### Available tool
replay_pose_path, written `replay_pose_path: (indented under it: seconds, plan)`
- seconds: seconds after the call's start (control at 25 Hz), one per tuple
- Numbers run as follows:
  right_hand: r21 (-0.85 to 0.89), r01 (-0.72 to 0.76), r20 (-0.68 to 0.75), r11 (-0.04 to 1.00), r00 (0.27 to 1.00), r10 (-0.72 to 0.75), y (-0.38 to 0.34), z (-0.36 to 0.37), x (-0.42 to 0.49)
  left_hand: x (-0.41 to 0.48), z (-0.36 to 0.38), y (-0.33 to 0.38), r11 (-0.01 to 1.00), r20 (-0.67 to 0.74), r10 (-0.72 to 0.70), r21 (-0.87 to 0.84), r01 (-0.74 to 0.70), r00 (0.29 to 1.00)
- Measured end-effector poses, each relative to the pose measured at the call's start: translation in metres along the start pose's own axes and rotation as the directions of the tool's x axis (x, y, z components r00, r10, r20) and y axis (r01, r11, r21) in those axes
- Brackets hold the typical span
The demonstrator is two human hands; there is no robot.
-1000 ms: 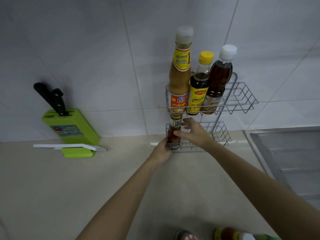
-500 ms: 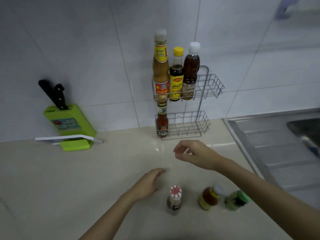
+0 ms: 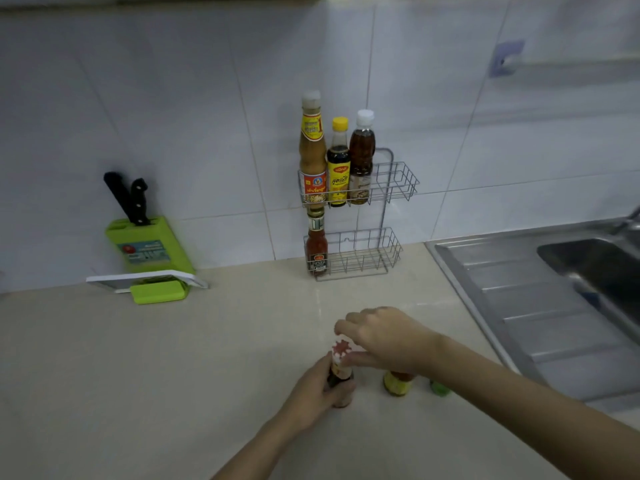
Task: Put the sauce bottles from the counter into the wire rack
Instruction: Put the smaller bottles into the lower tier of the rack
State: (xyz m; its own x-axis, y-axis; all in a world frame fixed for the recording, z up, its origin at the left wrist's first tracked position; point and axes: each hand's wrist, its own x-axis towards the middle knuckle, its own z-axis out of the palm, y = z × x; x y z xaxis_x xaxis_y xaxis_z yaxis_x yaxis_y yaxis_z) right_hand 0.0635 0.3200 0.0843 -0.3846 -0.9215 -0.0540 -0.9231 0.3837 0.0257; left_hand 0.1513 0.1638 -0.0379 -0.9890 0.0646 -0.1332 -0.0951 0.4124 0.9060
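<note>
A two-tier wire rack (image 3: 398, 183) hangs on the tiled wall. Its upper tier holds three bottles: a tall orange-labelled one (image 3: 312, 157), a yellow-capped dark one (image 3: 338, 168) and a white-capped brown one (image 3: 361, 157). A small red sauce bottle (image 3: 316, 249) stands at the left of the lower tier. On the counter, my left hand (image 3: 317, 389) wraps the body of a dark bottle with a red-and-white cap (image 3: 341, 351). My right hand (image 3: 384, 336) pinches that cap from the right. A yellow-labelled bottle (image 3: 397, 384) and a green bottle (image 3: 440, 389) stand partly hidden behind my right wrist.
A green knife block (image 3: 149, 251) with two black-handled knives stands at the left against the wall, a white board (image 3: 149, 277) resting on its foot. A steel sink (image 3: 571, 289) with drainer fills the right side. The beige counter (image 3: 156, 375) spreads out in front.
Both hands left the red bottle in the lower tier and came back toward me. They have now closed around the red-and-white-capped bottle on the counter.
</note>
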Motion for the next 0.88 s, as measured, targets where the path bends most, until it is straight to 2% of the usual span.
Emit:
replay_pose_path:
  seconds: [0.12,0.24,0.32,0.44,0.56,0.64,0.88]
  plan:
    - [0.035,0.001,0.042,0.999,0.999,-0.003,0.000,-0.012,0.008,-0.004,-0.009,0.014,0.999,-0.013,0.024,0.030,-0.024,1.000]
    - [0.115,0.025,0.059,0.993,0.998,-0.032,0.015,-0.050,0.013,-0.008,-0.020,0.043,0.996,0.025,0.061,-0.072,-0.059,0.998]
    - [0.111,0.080,0.014,0.991,0.997,-0.082,0.019,-0.075,0.016,-0.009,-0.028,0.063,0.981,0.060,0.093,-0.178,-0.081,0.994]
    - [0.170,0.113,-0.045,0.979,0.993,-0.107,0.022,-0.099,0.024,-0.011,-0.035,0.087,0.952,0.020,0.108,-0.292,-0.097,0.994]
    - [0.321,0.096,-0.061,0.942,0.995,-0.080,0.028,-0.107,0.028,-0.012,-0.043,0.098,0.941,-0.026,0.114,-0.319,-0.116,0.993]
    - [0.400,0.119,-0.129,0.909,0.989,-0.073,0.028,-0.106,0.026,-0.012,-0.050,0.096,0.930,-0.057,0.106,-0.348,-0.120,0.993]
    - [0.486,0.101,-0.248,0.868,0.968,0.026,0.022,-0.088,0.028,-0.012,-0.064,0.091,0.942,-0.086,0.108,-0.309,-0.129,0.990]
